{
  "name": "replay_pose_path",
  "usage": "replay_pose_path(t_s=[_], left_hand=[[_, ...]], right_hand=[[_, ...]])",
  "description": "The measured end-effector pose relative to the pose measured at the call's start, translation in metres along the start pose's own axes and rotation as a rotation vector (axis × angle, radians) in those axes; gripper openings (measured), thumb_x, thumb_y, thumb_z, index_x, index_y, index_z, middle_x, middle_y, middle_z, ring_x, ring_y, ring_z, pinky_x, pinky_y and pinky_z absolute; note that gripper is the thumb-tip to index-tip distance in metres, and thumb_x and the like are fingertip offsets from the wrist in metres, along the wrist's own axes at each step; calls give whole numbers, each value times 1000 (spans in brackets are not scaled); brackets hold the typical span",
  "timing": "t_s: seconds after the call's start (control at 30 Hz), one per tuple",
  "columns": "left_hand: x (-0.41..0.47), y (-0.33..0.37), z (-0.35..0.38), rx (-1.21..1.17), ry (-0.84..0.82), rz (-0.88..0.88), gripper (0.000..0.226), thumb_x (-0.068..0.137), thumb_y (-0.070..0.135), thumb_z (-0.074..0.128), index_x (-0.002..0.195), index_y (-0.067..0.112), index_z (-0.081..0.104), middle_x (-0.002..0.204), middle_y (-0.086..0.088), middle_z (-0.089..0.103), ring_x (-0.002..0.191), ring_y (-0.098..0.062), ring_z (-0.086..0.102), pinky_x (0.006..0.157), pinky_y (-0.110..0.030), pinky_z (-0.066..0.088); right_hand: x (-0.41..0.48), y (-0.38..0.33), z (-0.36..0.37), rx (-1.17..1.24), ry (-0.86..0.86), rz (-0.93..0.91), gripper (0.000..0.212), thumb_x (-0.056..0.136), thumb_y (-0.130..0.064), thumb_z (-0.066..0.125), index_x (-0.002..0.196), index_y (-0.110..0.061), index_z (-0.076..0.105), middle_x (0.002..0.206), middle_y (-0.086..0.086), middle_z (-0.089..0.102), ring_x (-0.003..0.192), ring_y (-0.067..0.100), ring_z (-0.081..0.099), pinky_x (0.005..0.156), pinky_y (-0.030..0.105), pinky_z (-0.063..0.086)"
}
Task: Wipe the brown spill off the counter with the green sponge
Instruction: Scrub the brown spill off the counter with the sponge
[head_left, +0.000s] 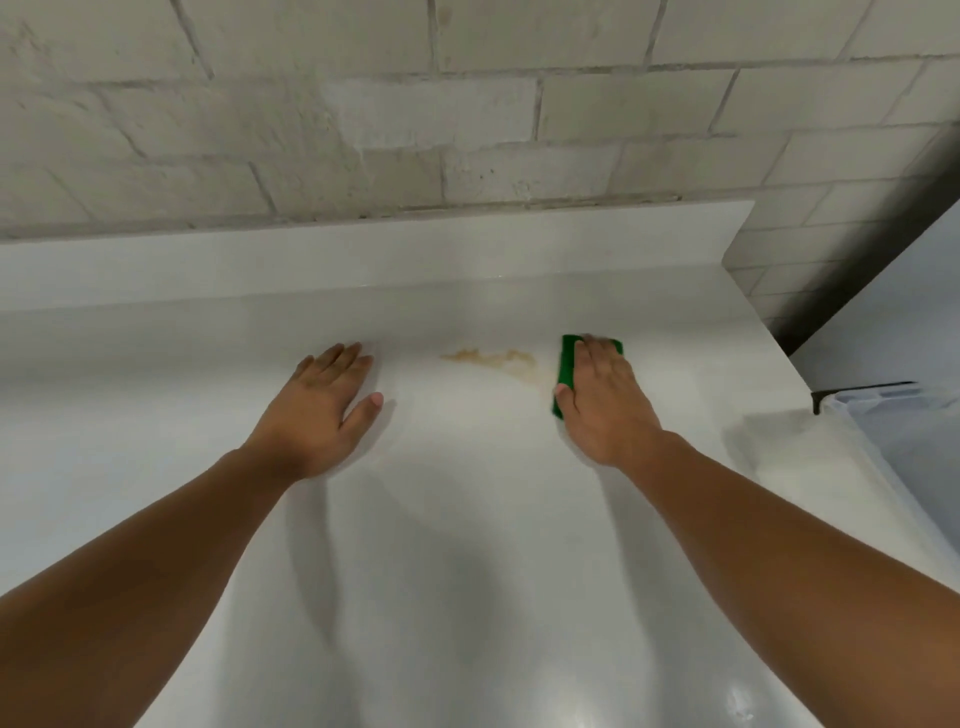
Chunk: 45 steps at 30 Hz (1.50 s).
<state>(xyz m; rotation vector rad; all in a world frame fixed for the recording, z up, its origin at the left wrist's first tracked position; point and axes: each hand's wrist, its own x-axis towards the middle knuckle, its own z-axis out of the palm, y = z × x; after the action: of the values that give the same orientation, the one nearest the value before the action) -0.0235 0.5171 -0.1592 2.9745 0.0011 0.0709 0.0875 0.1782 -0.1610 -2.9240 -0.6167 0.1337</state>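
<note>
Prob. home kitchen: white counter w/ backsplash lip, painted brick wall.

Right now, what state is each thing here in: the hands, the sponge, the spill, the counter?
Left hand: open, flat on the counter, empty.
Right hand: pressed flat on the sponge, fingers spread over it.
Sponge: lying on the counter under the right hand, just right of the spill.
Spill: brown, thin, still there between the hands.
Counter: white, otherwise clean-looking.
</note>
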Motion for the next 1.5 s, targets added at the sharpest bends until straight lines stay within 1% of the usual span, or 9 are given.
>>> replay_pose_path(t_s=[0.17, 0.4, 0.67, 0.87, 1.0, 1.17, 1.33, 1.4, 1.5], left_hand=[[3, -11, 5, -34, -4, -44, 75, 96, 61, 17, 153, 14, 32, 162, -7, 26, 151, -23, 16, 123, -41, 12], [-2, -9, 8, -78, 47, -30, 70, 98, 54, 18, 150, 13, 39, 160, -5, 30, 150, -21, 18, 121, -36, 10], [0, -9, 12, -60, 45, -50, 69, 98, 55, 18, 151, 15, 37, 161, -4, 28, 151, -20, 17, 123, -38, 10], [0, -14, 13, -73, 47, -36, 68, 100, 53, 15, 150, 14, 39, 160, -5, 30, 150, -21, 20, 123, -41, 14], [1, -17, 14, -72, 39, -20, 69, 100, 54, 12, 151, 15, 37, 161, -4, 28, 151, -20, 18, 123, -42, 14], [1, -17, 15, -70, 53, -11, 68, 101, 53, 12, 151, 13, 36, 161, -5, 28, 151, -21, 17, 122, -43, 15], [-4, -13, 8, -245, 67, -75, 66, 101, 53, 26, 155, 15, 27, 161, -3, 27, 150, -19, 18, 122, -34, 15], [-6, -13, 4, -330, 117, -138, 62, 101, 48, 36, 155, 17, 27, 159, -3, 31, 147, -18, 24, 116, -28, 20], [-5, 6, 0, -303, 282, -55, 45, 97, 32, 45, 135, 10, 57, 135, -8, 59, 127, -25, 50, 106, -35, 43]], right_hand=[[38, -32, -2, -54, -49, 29, 64, 100, -32, 29, 154, -3, 9, 162, 13, 9, 149, 29, 6, 122, 43, 5], [4, -72, 8, 25, -36, -320, 63, 97, -31, 27, 154, -5, 16, 162, 10, 13, 150, 24, 7, 122, 35, 1], [48, -74, 6, -29, -67, -77, 66, 98, -33, 28, 154, -5, 9, 162, 11, 8, 150, 27, 3, 122, 42, 4], [44, -134, 16, 89, -49, -311, 64, 93, -27, 39, 152, -5, 25, 160, 13, 22, 148, 30, 14, 122, 40, 5], [-13, -123, 21, 105, -34, -411, 71, 85, -36, 24, 151, -7, 30, 158, 9, 27, 148, 26, 18, 122, 41, 13], [13, -95, 12, 42, -34, -266, 74, 87, -40, 17, 153, -7, 20, 161, 12, 18, 149, 26, 11, 122, 39, 10], [35, -143, 15, 39, -26, -203, 68, 96, -31, 37, 154, -8, 12, 162, 11, 10, 150, 28, 4, 122, 41, 1], [24, -155, 22, 79, -23, -272, 67, 96, -29, 38, 154, -8, 13, 163, 10, 10, 150, 27, 4, 122, 41, 2], [8, -158, 20, 277, -108, -263, 63, 100, -25, 36, 155, -10, 11, 163, 7, 7, 150, 21, 0, 122, 33, -2]])
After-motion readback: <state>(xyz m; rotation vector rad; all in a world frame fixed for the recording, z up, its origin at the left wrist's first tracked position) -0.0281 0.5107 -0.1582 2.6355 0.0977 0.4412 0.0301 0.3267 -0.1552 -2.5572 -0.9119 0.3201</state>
